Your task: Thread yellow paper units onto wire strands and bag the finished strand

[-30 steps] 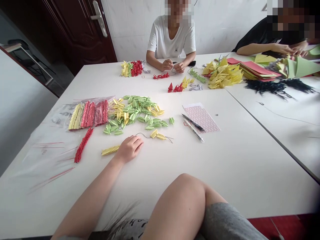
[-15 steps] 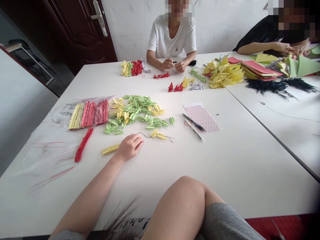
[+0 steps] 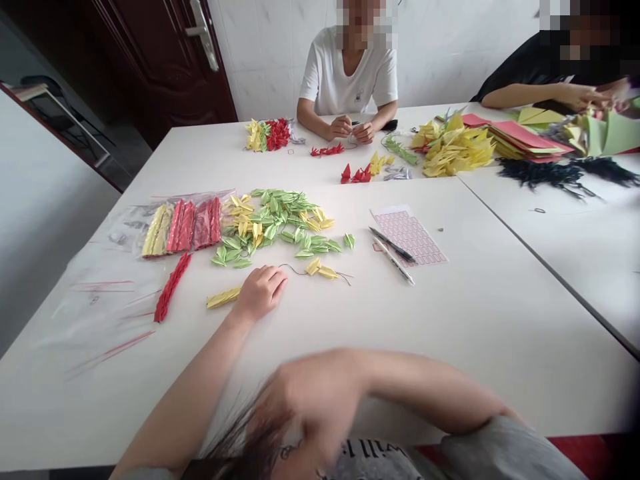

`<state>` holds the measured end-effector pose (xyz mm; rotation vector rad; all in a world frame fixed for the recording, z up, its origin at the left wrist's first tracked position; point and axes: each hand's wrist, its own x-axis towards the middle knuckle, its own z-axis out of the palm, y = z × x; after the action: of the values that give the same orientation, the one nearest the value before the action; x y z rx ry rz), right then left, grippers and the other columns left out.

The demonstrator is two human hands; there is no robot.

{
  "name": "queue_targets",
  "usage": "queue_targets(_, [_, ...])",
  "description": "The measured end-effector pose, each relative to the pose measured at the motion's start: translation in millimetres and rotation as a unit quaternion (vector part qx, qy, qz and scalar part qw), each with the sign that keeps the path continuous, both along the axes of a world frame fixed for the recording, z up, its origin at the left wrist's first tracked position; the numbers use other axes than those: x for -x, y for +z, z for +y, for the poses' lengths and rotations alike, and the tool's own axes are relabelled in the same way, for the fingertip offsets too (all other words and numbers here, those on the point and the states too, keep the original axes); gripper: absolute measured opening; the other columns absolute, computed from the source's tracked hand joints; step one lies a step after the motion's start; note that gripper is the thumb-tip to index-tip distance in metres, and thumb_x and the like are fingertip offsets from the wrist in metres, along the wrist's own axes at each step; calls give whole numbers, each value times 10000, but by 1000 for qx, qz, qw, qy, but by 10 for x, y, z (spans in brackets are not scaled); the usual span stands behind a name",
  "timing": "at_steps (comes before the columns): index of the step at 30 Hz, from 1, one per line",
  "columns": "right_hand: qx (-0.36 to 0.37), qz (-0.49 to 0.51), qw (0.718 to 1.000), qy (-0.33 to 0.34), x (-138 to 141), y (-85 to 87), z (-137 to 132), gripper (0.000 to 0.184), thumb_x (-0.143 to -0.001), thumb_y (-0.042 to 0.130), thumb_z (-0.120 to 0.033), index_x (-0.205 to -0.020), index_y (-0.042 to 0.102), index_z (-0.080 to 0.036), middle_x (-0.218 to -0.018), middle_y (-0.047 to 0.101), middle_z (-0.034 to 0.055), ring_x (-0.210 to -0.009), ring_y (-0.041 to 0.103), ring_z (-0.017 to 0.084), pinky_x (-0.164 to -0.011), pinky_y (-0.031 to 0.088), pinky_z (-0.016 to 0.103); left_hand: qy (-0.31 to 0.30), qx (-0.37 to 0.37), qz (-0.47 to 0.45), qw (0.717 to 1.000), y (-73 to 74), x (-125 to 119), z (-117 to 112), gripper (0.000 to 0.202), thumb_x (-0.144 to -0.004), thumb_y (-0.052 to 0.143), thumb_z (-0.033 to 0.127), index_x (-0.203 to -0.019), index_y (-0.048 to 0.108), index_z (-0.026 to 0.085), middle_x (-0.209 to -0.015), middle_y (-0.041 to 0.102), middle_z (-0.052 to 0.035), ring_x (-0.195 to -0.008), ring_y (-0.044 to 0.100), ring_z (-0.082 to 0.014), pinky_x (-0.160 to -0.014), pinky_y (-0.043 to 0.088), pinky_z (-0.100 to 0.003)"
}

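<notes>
My left hand (image 3: 261,292) rests palm down on the table with its fingers bent and drawn together. It covers the right end of a yellow strip of folded paper (image 3: 223,298), and whatever lies under the fingers is hidden. A dark thread leads from the fingertips to two yellow folded paper pieces (image 3: 321,269). Close to my chest, my right hand (image 3: 313,393) is blurred beside strands of dark hair (image 3: 240,427); its fingers do not show clearly. Beyond my left hand lies a pile of green and yellow folded paper pieces (image 3: 280,220).
At left lie bagged yellow and red strips (image 3: 183,227), a loose red strip (image 3: 171,287) and thin red sticks (image 3: 113,350). Two pens (image 3: 395,257) lie on a label sheet (image 3: 417,233). Across the table, two people handle small items near yellow paper pieces (image 3: 453,150) and black tassels (image 3: 540,175).
My right arm has swung down and left from a raised, bent position, bringing the right hand into view by the hair. My left hand stays put; the view shifts slightly.
</notes>
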<state>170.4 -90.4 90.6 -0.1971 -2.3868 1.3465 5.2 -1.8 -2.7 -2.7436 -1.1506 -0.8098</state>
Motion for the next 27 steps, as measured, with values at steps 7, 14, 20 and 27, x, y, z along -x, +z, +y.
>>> queue_targets(7, [-148,-157,810,-546,-751,-769,692,195,-879,670,-336,-1025,628,-212,-1063,659,119,-1046,602,310,-907,484,464,91,29,-65,993,100,-262,-34,200,-925,575,269,-1107,573,187,-1043,639,-100,-967,607,-270,-810,482,-400])
queue_targets(14, [-120,-184,797,-563,-865,-1003,786,143,-915,579,-349,-988,617,-231,-1042,651,95,-1062,571,295,-927,442,462,89,72,-37,993,15,-650,88,135,-946,548,285,-966,623,175,-926,604,-92,-881,591,-269,-743,486,-399])
queue_targets(20, [-102,-131,825,-540,-814,-1064,790,49,-858,594,-260,-865,559,-226,-894,672,65,-902,610,247,-842,466,389,46,96,-68,992,-41,-596,83,171,-919,611,322,-1025,606,189,-1022,626,-86,-986,601,-262,-819,488,-400])
queue_targets(27, [-83,-80,847,-519,-862,-1008,785,65,-880,595,-275,-907,633,-229,-889,698,54,-863,641,224,-816,489,363,29,128,-175,976,-42,-483,63,49,-932,586,263,-929,573,216,-855,683,-16,-825,647,-184,-798,508,-331])
